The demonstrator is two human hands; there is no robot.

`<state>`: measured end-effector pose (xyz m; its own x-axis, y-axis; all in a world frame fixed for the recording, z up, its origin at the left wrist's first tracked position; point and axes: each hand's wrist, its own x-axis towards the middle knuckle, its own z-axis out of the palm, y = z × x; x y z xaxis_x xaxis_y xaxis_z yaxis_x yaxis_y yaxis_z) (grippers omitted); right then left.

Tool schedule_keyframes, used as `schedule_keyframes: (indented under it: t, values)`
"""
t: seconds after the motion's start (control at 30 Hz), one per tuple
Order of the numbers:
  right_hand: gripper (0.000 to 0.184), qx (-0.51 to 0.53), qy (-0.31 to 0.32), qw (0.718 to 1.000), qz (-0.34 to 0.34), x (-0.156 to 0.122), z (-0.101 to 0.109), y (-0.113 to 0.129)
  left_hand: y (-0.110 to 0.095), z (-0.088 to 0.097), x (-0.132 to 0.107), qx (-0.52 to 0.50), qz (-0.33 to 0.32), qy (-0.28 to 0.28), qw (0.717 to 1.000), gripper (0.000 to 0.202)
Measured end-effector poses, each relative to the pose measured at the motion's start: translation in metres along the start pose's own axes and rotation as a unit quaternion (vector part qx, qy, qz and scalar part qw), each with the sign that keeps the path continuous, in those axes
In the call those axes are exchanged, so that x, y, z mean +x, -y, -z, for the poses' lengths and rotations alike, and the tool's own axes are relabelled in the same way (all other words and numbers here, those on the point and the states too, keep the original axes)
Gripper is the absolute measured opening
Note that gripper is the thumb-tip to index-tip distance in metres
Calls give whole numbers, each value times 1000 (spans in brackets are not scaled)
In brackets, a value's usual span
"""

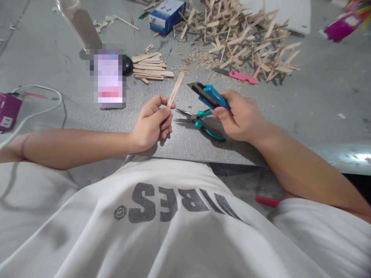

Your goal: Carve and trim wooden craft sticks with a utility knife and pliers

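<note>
Between the thumb and fingers of my left hand a flat wooden popsicle stick is pinched, its free end tilted up and away. My right hand is wrapped round a blue and black utility knife, whose dark blade points left toward the stick without touching it. Under and between the hands, needle-nose pliers with teal handles lie on the table, jaws apart. A bundle of loose popsicle sticks rests just beyond my left hand.
A large heap of crossed wooden sticks covers the back, with wood chips and a pink craft knife before it. A blue box, a bottle and a blurred phone stand left. A white cable curls at far left.
</note>
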<state>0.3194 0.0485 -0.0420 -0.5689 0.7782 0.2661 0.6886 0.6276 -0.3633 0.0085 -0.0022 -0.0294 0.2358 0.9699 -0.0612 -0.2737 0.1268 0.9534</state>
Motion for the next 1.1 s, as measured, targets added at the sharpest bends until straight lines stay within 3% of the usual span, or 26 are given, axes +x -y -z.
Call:
schedule_keyframes:
  t: [0.37, 0.63, 0.8, 0.93, 1.03, 1.1]
  values:
    - [69, 23, 22, 999, 7, 5, 0, 1, 0, -1, -1, 10, 22, -4, 1000, 7]
    - [69, 34, 24, 999, 29, 7, 0, 3, 3, 1, 2, -6, 26, -2, 1000, 21]
    - [68, 95, -9, 994, 56, 8, -11, 6, 9, 4, 3, 10, -18, 17, 1000, 47]
    - [52, 92, -44, 992, 79, 9, -13, 20, 8, 3, -2, 17, -34, 68, 997, 64]
    - [43, 75, -72, 988, 114, 9, -11, 29, 7, 0, -7, 19, -59, 99, 993, 69]
    - [50, 59, -94, 984, 140, 8, -11, 31, 7, -3, -9, 15, -75, 110, 991, 68]
